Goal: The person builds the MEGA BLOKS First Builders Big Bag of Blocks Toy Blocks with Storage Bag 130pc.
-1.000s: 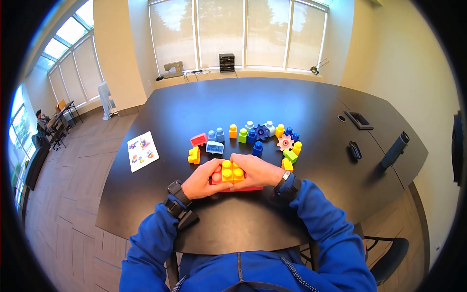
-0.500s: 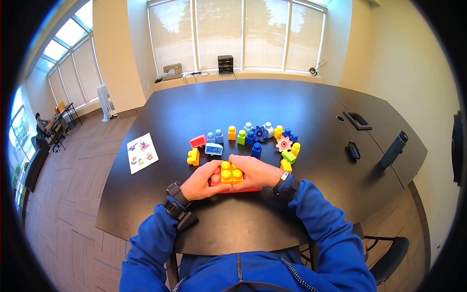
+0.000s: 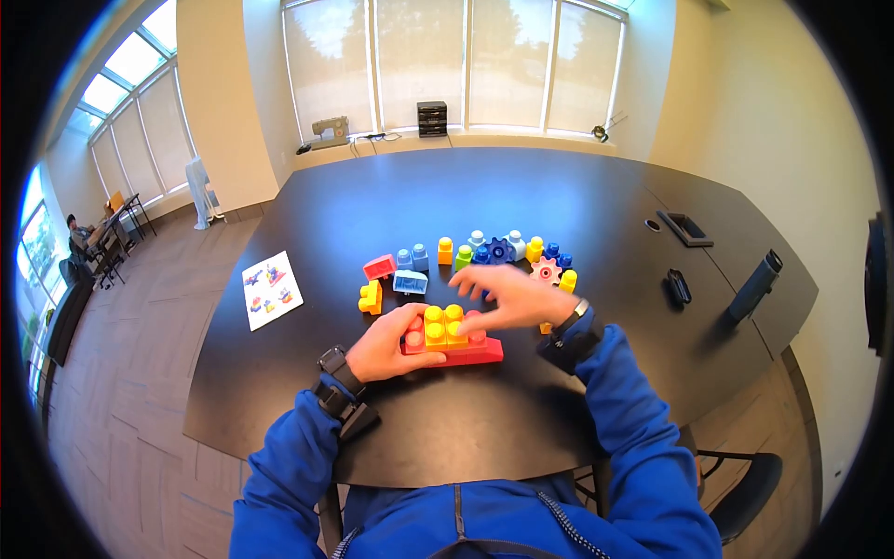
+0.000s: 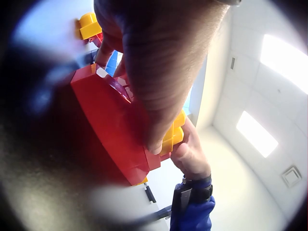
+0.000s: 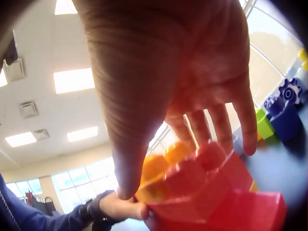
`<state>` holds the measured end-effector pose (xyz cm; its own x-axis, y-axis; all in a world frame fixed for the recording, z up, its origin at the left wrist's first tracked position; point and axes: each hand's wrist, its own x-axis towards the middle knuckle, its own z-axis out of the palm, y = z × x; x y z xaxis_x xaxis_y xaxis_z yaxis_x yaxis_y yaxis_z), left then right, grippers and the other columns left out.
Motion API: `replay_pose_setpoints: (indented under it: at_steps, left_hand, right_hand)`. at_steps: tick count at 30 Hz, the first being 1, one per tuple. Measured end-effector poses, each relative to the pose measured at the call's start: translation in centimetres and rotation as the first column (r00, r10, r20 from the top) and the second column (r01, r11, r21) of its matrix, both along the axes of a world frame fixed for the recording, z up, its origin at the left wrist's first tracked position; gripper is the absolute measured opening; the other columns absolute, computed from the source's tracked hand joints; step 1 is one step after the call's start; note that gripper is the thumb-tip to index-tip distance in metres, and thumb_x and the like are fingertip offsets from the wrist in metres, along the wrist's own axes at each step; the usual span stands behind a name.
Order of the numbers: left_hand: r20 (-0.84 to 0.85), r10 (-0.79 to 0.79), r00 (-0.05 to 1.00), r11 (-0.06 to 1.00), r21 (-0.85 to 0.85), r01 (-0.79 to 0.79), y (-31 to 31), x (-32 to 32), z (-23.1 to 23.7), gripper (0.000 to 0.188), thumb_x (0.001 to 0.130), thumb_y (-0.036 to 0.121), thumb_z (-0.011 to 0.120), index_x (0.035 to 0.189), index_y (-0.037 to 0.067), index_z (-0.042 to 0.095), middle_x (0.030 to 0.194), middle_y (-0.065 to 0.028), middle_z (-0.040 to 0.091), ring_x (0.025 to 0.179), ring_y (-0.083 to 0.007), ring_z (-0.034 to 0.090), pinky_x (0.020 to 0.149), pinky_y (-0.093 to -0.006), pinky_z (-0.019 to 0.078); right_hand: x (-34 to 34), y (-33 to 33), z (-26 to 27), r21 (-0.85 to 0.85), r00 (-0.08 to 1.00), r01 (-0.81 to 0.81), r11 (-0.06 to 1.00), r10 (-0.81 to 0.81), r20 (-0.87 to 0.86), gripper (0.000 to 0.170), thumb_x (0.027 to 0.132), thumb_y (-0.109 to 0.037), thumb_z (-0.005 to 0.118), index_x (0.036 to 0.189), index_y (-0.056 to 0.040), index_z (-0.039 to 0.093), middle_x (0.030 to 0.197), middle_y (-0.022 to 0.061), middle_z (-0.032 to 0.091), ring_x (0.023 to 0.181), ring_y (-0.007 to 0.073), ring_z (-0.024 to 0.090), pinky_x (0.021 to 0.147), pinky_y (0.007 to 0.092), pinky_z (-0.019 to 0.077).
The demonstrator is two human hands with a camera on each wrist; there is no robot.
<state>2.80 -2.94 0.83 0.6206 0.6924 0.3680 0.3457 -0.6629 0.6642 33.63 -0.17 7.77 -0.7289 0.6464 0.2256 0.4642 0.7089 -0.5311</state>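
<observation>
The left hand (image 3: 393, 348) grips the left end of the red blocks (image 3: 482, 351), thumb along the near side and fingers round the far side. The right hand (image 3: 518, 296) is spread over the right end, its fingers extended with gaps between them and holding nothing. Its thumb is at the right side of the yellow block (image 3: 434, 331); whether it touches I cannot tell. The other fingers reach out beyond the far side of the build.

The yellow block, four knobs up, sits on the middle of the red blocks, between the two thumbs, with red knobs to either side of it. The red base juts out to the right, below the right hand, bare of fingers.

Just past the left hand are a yellow-orange block (image 3: 372, 298), a light blue block (image 3: 410, 282) and a loose red block (image 3: 379, 267). Beyond the right hand lie a green block (image 3: 463, 257), a dark blue gear (image 3: 501, 251) and a pink gear (image 3: 546, 271). Farther left, a picture sheet (image 3: 273, 291) lies on the dark table (image 3: 419, 438); a bottle (image 3: 756, 289) stands well to the right.
</observation>
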Motion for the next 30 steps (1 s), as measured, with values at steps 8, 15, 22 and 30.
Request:
replay_pose_setpoints:
  at_steps: [8, 15, 22, 30]
  left_hand:
    - [-0.04, 0.017, 0.999, 0.999, 0.035, -0.015, -0.2, 0.0, 0.3, 0.081, 0.089, 0.043, 0.099, 0.146, 0.0, 0.061, 0.131, -0.0193, 0.071, 0.122, -0.034, 0.071, 0.107, -0.0433, 0.0573]
    - [-0.022, 0.047, 0.999, 0.996, 0.078, -0.045, -0.4, -0.3, 0.3, 0.067, 0.1, 0.037, 0.088, 0.149, 0.0, 0.06, 0.129, -0.0177, 0.071, 0.121, -0.0318, 0.071, 0.105, -0.0427, 0.057]
    - [0.118, 0.363, 0.924, 0.889, 0.255, -0.381, 1.6, -2.3, 1.1, 0.03, 0.111, 0.018, 0.069, 0.134, 0.001, 0.073, 0.125, -0.0191, 0.074, 0.114, -0.0359, 0.071, 0.101, -0.045, 0.0571]
    - [-0.157, 0.694, 0.702, 0.681, 0.46, -0.57, 4.8, -6.6, -3.3, 0.043, 0.106, 0.04, 0.075, 0.135, 0.008, 0.078, 0.133, -0.0098, 0.073, 0.119, -0.0346, 0.068, 0.099, -0.0489, 0.0598]
  right_hand:
    - [6.1, 1.1, 3.8, -0.097, 0.917, 0.381, 0.919, -0.389, -0.091, 0.035, 0.105, -0.024, 0.084, 0.131, -0.0028, 0.074, 0.112, 0.0093, 0.081, 0.098, 0.0187, 0.078, 0.083, 0.0359, 0.0657]
    - [6.3, 1.6, 2.9, -0.046, 0.927, 0.335, 0.941, -0.338, -0.162, 0.026, 0.107, -0.02, 0.079, 0.124, -0.0011, 0.076, 0.11, 0.0106, 0.081, 0.094, 0.0199, 0.076, 0.074, 0.0356, 0.0645]
    - [5.8, 1.8, 2.2, -0.052, 0.939, 0.321, 0.946, -0.325, -0.113, 0.023, 0.11, -0.018, 0.075, 0.126, -0.0013, 0.075, 0.107, 0.0095, 0.079, 0.089, 0.0153, 0.073, 0.067, 0.0344, 0.0655]
    - [1.2, 6.5, -1.2, 0.25, 0.981, 0.193, 0.949, -0.195, -0.016, 0.027, 0.109, -0.015, 0.068, 0.132, -0.0029, 0.072, 0.121, 0.0166, 0.076, 0.113, 0.0345, 0.073, 0.102, 0.0456, 0.0583]
